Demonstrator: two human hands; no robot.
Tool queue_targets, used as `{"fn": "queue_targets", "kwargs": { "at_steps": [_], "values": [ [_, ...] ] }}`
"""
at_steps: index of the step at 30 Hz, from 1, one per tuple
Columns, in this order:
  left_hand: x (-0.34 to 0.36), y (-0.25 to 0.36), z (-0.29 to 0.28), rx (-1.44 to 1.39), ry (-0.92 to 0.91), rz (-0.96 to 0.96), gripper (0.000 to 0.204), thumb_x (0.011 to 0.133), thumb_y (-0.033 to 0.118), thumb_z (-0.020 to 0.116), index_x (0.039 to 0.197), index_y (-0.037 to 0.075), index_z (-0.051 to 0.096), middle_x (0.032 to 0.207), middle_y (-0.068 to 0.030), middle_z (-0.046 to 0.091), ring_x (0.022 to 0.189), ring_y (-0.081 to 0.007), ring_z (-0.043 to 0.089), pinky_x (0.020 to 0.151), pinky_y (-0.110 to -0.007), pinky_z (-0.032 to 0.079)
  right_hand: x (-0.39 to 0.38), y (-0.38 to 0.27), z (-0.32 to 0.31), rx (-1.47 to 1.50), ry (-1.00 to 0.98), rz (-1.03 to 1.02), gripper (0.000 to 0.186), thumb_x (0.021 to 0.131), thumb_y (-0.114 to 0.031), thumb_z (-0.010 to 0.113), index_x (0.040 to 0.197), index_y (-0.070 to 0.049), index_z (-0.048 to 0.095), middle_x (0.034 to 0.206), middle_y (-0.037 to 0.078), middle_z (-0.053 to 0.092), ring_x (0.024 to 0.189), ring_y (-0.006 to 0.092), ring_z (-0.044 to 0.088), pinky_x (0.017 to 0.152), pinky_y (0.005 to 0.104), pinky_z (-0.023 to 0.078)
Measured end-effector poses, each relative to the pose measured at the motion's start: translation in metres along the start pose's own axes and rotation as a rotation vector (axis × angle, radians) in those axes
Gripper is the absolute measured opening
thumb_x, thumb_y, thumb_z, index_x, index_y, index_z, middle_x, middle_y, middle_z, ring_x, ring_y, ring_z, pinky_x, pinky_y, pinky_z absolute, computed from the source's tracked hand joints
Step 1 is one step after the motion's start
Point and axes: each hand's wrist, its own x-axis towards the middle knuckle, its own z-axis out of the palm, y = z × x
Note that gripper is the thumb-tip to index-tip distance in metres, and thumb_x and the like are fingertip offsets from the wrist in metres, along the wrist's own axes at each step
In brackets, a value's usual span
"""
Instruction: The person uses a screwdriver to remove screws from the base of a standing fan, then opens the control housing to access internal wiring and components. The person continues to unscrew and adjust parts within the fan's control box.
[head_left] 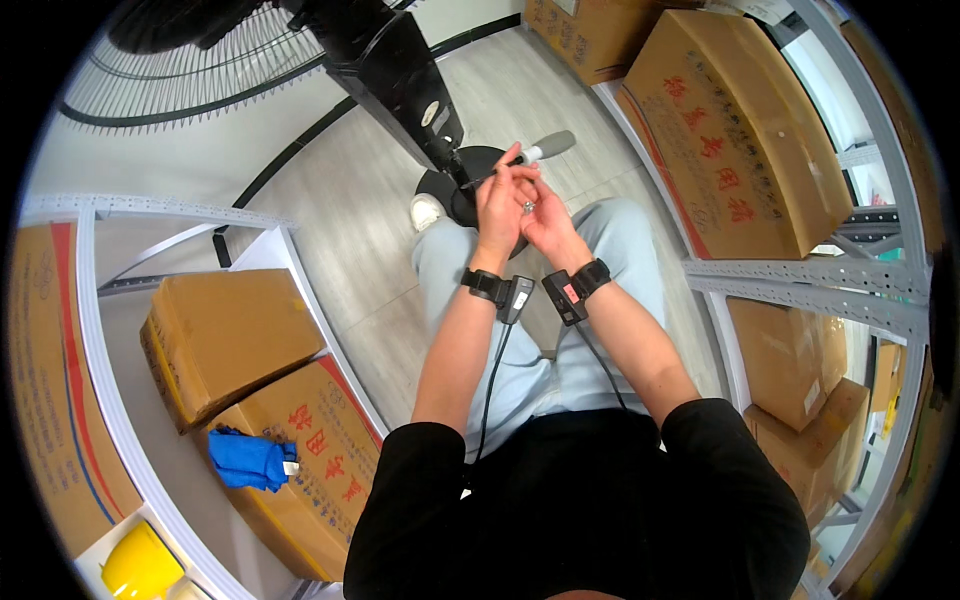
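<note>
My left hand is closed at the lower end of the black fan column; what its fingers hold is hidden. My right hand is beside it, fingers bent around a small silver metal piece. A tool or rod with a grey handle and white collar lies crosswise just above both hands, its inner end among the fingers; which hand touches it I cannot tell. The round black base is beneath, and the wire fan guard is at upper left.
Metal shelving with cardboard boxes lines the right; more boxes fill the left shelves, with a blue cloth and a yellow object. My legs and a white shoe rest on the pale floor.
</note>
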Motion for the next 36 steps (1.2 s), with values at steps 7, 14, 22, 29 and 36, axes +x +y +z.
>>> {"fn": "queue_targets", "kwargs": {
  "at_steps": [7, 14, 22, 29, 36],
  "values": [
    [0.019, 0.002, -0.008, 0.017, 0.083, 0.168, 0.051, 0.104, 0.035, 0.043, 0.117, -0.012, 0.056, 0.105, -0.0178, 0.066, 0.114, -0.0274, 0.058, 0.108, -0.044, 0.036, 0.009, -0.076, -0.052, 0.238, 0.065, 0.193, 0.029, 0.101, -0.02, 0.048, 0.077, -0.005, 0.045, 0.072, 0.004, 0.049, 0.061, 0.0123, 0.045, 0.055, 0.0249, 0.043],
    [0.024, -0.001, -0.008, -0.013, 0.121, 0.092, 0.064, 0.104, 0.038, 0.041, 0.142, -0.012, 0.029, 0.098, -0.0157, 0.067, 0.105, -0.0244, 0.061, 0.102, -0.037, 0.042, -0.08, -0.267, 0.01, 0.206, -0.067, -0.144, 0.027, 0.103, -0.023, 0.046, 0.083, -0.004, 0.045, 0.077, 0.003, 0.044, 0.062, 0.0113, 0.04, 0.052, 0.022, 0.038],
    [0.021, -0.002, -0.005, 0.047, 0.161, 0.048, 0.062, 0.104, 0.038, 0.04, 0.143, -0.01, 0.03, 0.095, -0.0133, 0.067, 0.105, -0.0213, 0.061, 0.104, -0.038, 0.041, -0.151, -0.424, -0.055, -0.614, 0.596, -0.719, 0.027, 0.102, -0.027, 0.043, 0.082, -0.01, 0.043, 0.067, 0.001, 0.042, 0.048, 0.0075, 0.033, 0.037, 0.0225, 0.023],
    [0.021, -0.006, 0.001, 0.1, 0.178, 0.011, 0.061, 0.105, 0.038, 0.039, 0.143, -0.01, 0.03, 0.09, -0.011, 0.065, 0.103, -0.021, 0.061, 0.105, -0.038, 0.04, -0.158, -0.499, -0.108, -2.122, 1.327, -0.856, 0.042, 0.099, -0.03, 0.04, 0.093, -0.001, 0.068, 0.083, 0.022, 0.068, 0.082, 0.0356, 0.067, 0.069, 0.0464, 0.053],
    [0.023, -0.015, 0.007, 0.125, 0.201, -0.022, 0.063, 0.104, 0.04, 0.04, 0.143, -0.009, 0.031, 0.089, -0.0095, 0.065, 0.103, -0.0203, 0.061, 0.104, -0.039, 0.04, -0.149, -0.511, -0.128, -2.443, 1.265, -0.915, 0.03, 0.094, -0.022, 0.046, 0.096, 0.0, 0.067, 0.101, 0.024, 0.066, 0.095, 0.0396, 0.065, 0.078, 0.0483, 0.054]
  ]
}}
